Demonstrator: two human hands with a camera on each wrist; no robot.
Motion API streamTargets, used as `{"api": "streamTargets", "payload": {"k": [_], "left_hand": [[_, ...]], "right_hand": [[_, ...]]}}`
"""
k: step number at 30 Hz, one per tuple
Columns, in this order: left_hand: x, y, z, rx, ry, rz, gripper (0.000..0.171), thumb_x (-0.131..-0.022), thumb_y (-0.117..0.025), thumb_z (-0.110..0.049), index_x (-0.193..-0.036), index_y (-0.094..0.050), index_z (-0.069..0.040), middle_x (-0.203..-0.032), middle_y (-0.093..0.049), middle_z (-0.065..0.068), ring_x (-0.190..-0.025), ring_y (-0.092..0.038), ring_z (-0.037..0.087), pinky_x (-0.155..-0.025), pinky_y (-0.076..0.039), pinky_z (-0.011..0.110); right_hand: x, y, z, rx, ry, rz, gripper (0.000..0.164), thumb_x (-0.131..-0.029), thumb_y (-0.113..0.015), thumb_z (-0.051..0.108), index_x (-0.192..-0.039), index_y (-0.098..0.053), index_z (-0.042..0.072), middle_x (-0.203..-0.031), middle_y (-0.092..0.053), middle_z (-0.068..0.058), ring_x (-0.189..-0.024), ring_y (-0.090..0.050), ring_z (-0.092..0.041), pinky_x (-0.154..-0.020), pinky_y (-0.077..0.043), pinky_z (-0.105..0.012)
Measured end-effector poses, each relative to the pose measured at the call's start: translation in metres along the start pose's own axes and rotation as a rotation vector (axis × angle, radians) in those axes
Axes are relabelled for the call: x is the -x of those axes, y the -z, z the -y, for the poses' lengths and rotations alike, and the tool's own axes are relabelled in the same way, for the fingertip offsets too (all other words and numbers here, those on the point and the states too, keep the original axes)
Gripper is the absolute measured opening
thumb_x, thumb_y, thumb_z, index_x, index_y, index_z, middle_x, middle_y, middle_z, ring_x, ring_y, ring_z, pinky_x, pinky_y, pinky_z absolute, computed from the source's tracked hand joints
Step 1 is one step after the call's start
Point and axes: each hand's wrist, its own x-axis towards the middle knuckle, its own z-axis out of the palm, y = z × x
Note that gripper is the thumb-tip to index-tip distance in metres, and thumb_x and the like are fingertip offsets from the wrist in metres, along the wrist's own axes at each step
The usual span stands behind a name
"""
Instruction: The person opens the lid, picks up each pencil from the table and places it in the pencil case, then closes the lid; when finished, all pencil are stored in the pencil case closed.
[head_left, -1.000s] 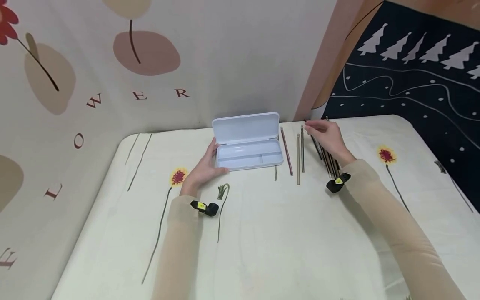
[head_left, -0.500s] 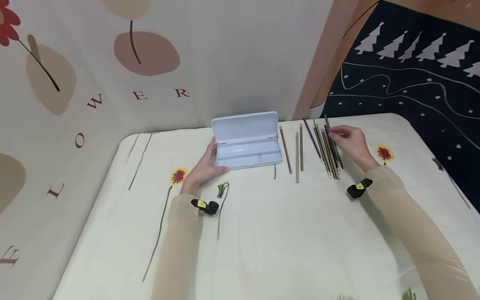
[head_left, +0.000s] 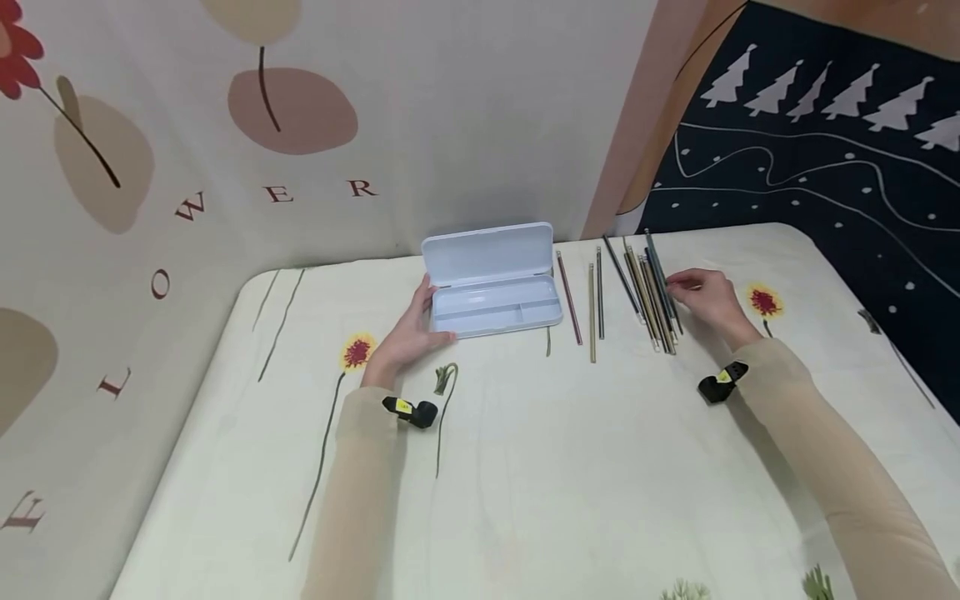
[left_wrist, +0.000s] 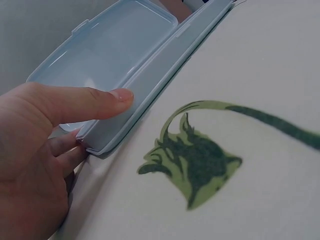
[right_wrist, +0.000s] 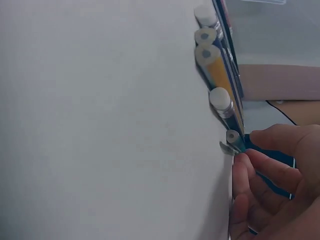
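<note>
A pale blue pencil case [head_left: 498, 307] lies with its lid raised; its visible compartments hold nothing. My left hand [head_left: 408, 337] grips the case's left end. In the left wrist view the thumb [left_wrist: 112, 102] presses its front wall and the fingers reach behind the end. Several dark and gold pencils [head_left: 647, 296] lie bunched to the right. My right hand [head_left: 708, 302] is at the bunch's right side, fingertips beside the outermost pencil. In the right wrist view a gap shows between thumb and forefinger, next to a teal pencil [right_wrist: 234, 137]; whether they touch it is unclear.
Three separate pencils lie between case and bunch: a reddish one [head_left: 569, 298], a gold one [head_left: 592, 312] and a dark one [head_left: 600, 293]. A white flower-printed cloth [head_left: 525, 467] covers the table. Printed curtains [head_left: 480, 125] stand behind its far edge.
My right hand has moved right from above the bunch to its right side, then slightly nearer me. More of the pencils show now. My left hand keeps its hold on the pencil case.
</note>
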Motion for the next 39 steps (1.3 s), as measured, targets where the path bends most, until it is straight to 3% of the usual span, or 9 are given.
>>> {"api": "streamTargets", "payload": {"k": [7, 18, 39], "left_hand": [[0.0, 0.0, 0.0, 0.03, 0.002, -0.003, 0.113, -0.08, -0.076, -0.003, -0.156, 0.007, -0.02, -0.16, -0.012, 0.009, -0.145, -0.01, 0.023, -0.116, -0.002, 0.044], [0.0, 0.0, 0.0, 0.036, 0.012, -0.009, 0.114, -0.079, -0.076, -0.005, -0.156, 0.007, -0.021, -0.16, -0.013, 0.008, -0.145, -0.011, 0.022, -0.116, -0.002, 0.043], [-0.001, -0.002, 0.003, 0.029, -0.004, -0.024, 0.114, -0.079, -0.076, -0.004, -0.156, 0.005, -0.02, -0.159, -0.013, 0.01, -0.145, -0.012, 0.024, -0.116, -0.002, 0.045]], "right_hand": [[-0.006, -0.004, 0.003, 0.045, -0.024, 0.018, 0.034, -0.094, -0.057, 0.012, -0.121, -0.058, -0.009, -0.11, -0.058, -0.025, -0.1, -0.051, -0.036, -0.085, -0.042, -0.047], [-0.012, -0.004, 0.002, 0.037, -0.102, 0.021, 0.033, -0.096, -0.055, 0.011, -0.124, -0.055, -0.006, -0.109, -0.054, -0.024, -0.095, -0.048, -0.034, -0.083, -0.04, -0.044], [-0.007, -0.004, 0.002, 0.04, -0.077, 0.027, 0.038, -0.093, -0.056, 0.012, -0.126, -0.053, -0.007, -0.106, -0.054, -0.022, -0.09, -0.048, -0.032, -0.075, -0.04, -0.038]]}}
